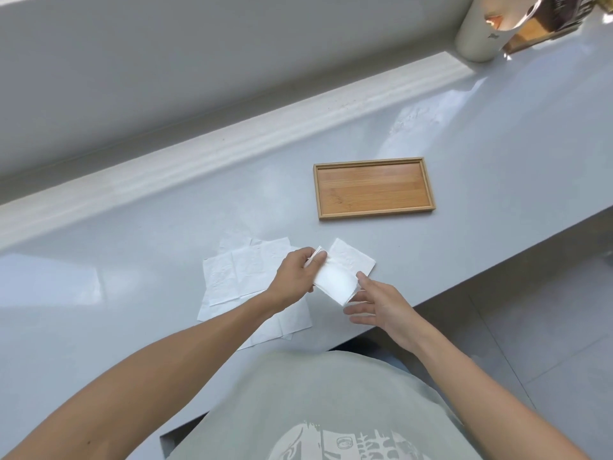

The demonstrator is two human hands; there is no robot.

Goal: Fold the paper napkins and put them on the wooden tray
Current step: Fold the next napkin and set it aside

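A folded white paper napkin [343,273] is held just above the grey counter. My left hand [298,277] pinches its left end between thumb and fingers. My right hand [378,305] touches the napkin's near right corner with spread fingers, palm facing left. Under my left forearm lie unfolded white napkins [238,277], spread flat and overlapping. The wooden tray [373,189] sits farther back and to the right, with nothing in it.
The grey counter [464,180] ends in a front edge that runs diagonally at the right, with tiled floor below. A raised ledge runs along the back. At the far right corner stand a white cylindrical container [477,31] and some wooden and paper items.
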